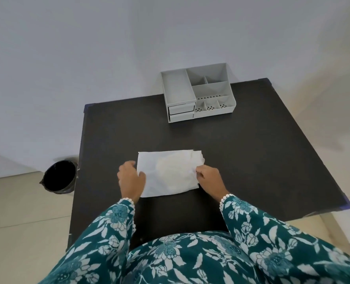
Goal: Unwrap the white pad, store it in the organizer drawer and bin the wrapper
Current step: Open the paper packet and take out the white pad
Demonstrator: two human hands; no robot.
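The white pad [171, 172] in its white wrapper lies flat near the middle of the dark table [252, 150], and the pad's shape shows faintly through the wrapper. My left hand [131, 178] pinches the wrapper's left edge. My right hand [208, 178] pinches its right edge. The grey organizer [197, 94] stands at the table's far edge against the wall, its two small drawers [181, 113] at the front left both closed. A black-lined bin [60, 176] stands on the floor left of the table.
A pale wall rises right behind the organizer. Beige floor surrounds the table on the left and right. My floral sleeves and lap fill the near edge of the view.
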